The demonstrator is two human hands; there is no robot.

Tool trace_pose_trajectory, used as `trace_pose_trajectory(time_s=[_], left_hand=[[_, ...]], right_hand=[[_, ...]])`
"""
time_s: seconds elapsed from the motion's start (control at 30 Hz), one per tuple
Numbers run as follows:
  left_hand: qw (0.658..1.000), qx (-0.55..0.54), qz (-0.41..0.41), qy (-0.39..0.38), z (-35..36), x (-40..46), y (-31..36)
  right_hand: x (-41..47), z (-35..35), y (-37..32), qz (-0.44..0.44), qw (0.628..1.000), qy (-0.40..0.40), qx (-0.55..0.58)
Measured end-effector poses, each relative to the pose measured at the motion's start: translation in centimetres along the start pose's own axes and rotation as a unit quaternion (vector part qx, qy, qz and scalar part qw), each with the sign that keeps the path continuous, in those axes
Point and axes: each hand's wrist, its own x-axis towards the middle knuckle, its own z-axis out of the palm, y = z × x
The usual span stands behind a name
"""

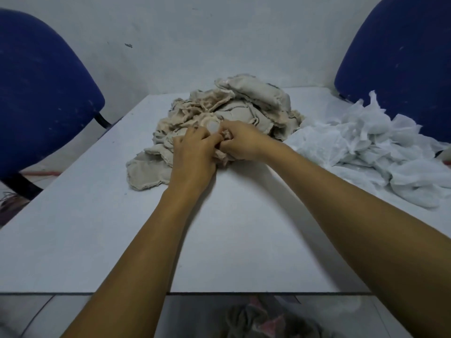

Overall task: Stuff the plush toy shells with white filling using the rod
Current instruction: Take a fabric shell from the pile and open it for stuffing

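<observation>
A small plush toy shell (223,148), soft beige fabric with a pinkish fold showing, sits bunched between both hands at the near edge of the fabric heap, close to the middle of the desk (231,240). The left hand (195,157) curls its fingers over the shell and around the rod (212,126), whose rounded, translucent white end pokes up above the knuckles. The right hand (240,142) pinches the shell's crumpled fabric from the other side, fingers bent tight, touching the left hand's fingertips.

Behind the hands rises a pile of empty shells (231,111): limp, flat pieces of pale beige cloth with frayed, wavy seams, heaped loosely; one flat piece spreads out toward the near left. To the right of the pile lies the white filling (373,152), a fluffy, wispy mound with torn, pointed tufts, reaching the desk's right edge.

The desk is smooth matte white. Two blue upholstered chairs (41,98) stand at its far corners against a pale wall.
</observation>
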Motion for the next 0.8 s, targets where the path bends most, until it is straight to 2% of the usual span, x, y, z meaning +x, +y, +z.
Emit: trace_pose_trajectory(time_s=[0.13, 0.27, 0.37, 0.43, 0.47, 0.5, 0.6, 0.7, 0.8], left_hand=[[0.988, -0.152, 0.029, 0.027, -0.9, -0.4, 1.4], [0.967, -0.245, 0.053, -0.053, -1.7, -1.0, 2.9], [0.928, -0.368, -0.037, -0.03, -2.4, -1.2, 2.8], [0.904, -0.414, -0.109, 0.0, -2.7, -0.9, 1.9], [0.904, -0.404, -0.139, 0.014, -2.7, -0.6, 1.3], [0.918, -0.36, -0.162, 0.028, -2.7, -0.1, 0.5], [0.96, -0.204, -0.19, 0.011, -2.4, 1.1, -1.3], [0.971, -0.15, -0.166, -0.085, -2.0, 2.8, -2.1], [0.948, -0.17, -0.123, -0.24, -1.8, 4.8, -3.0]], right_hand=[[-2.7, -1.7, 0.4, -0.057, 0.996, 0.061, 0.017], [-5.6, -2.1, 1.4, -0.056, 0.989, 0.135, 0.016], [-5.8, -1.6, 1.6, -0.053, 0.988, 0.138, -0.046], [-5.1, -1.3, 1.1, -0.032, 0.984, 0.158, -0.074], [-4.6, -1.1, 0.7, -0.025, 0.982, 0.167, -0.081], [-4.2, -0.7, 0.3, -0.021, 0.983, 0.166, -0.078], [-2.9, 0.8, -0.4, 0.015, 0.994, 0.097, -0.057], [-2.2, 2.1, -0.2, 0.054, 0.998, 0.041, 0.005], [-1.2, 2.4, 0.4, 0.049, 0.997, 0.036, 0.052]])
